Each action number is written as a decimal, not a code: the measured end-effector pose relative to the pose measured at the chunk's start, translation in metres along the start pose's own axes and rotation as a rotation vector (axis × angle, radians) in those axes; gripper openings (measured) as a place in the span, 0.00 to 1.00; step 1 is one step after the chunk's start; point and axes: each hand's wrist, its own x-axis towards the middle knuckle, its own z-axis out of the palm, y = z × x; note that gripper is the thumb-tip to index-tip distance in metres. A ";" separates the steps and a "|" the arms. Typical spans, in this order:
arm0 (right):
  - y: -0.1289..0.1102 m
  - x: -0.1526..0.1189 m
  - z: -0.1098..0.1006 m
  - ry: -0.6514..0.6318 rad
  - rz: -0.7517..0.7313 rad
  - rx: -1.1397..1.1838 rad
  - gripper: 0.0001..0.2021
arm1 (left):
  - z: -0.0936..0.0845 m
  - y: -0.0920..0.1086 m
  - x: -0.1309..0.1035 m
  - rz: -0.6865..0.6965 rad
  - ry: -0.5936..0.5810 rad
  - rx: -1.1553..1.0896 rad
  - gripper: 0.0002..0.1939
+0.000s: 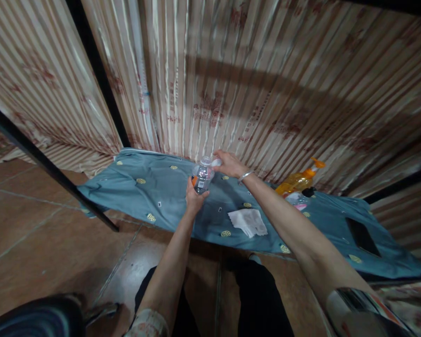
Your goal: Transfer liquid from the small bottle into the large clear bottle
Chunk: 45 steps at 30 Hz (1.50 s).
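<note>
A clear plastic bottle with an orange label [202,176] is held upright over the blue cloth with yellow prints [182,201]. My left hand [195,196] wraps round its lower part. Beside the bottle's open-looking neck, my right hand [229,164] pinches a small white cap-like item [216,163] between its fingers. A bracelet sits on the right wrist. On the cloth, nearer to me and to the right, lies a crumpled white cloth or tissue [248,222].
Right of my forearm lie an orange pump bottle [296,181] and a clear bottle with a dark top [301,198]. A dark phone [363,236] rests farther right. Black poles [98,75] and striped curtains [214,93] surround the covered surface. A round black seat [35,318] stands lower left.
</note>
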 end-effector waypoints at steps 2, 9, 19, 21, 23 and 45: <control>-0.005 -0.006 -0.007 -0.019 -0.067 -0.084 0.29 | 0.003 0.003 -0.005 -0.002 0.010 0.050 0.51; -0.024 -0.044 -0.040 -0.109 -0.236 -0.328 0.24 | -0.016 0.022 -0.031 0.108 -0.017 0.199 0.46; -0.045 -0.078 -0.035 -0.251 -0.336 -0.299 0.15 | -0.076 0.025 -0.062 0.216 -0.131 0.365 0.41; -0.049 -0.078 -0.030 -0.247 -0.375 -0.279 0.14 | -0.085 0.025 -0.065 0.219 -0.146 0.385 0.40; -0.053 -0.078 -0.027 -0.236 -0.424 -0.261 0.13 | -0.092 0.024 -0.067 0.220 -0.154 0.397 0.41; -0.064 -0.061 -0.014 -0.247 -0.222 -0.233 0.25 | -0.105 0.014 -0.071 0.249 -0.081 0.412 0.39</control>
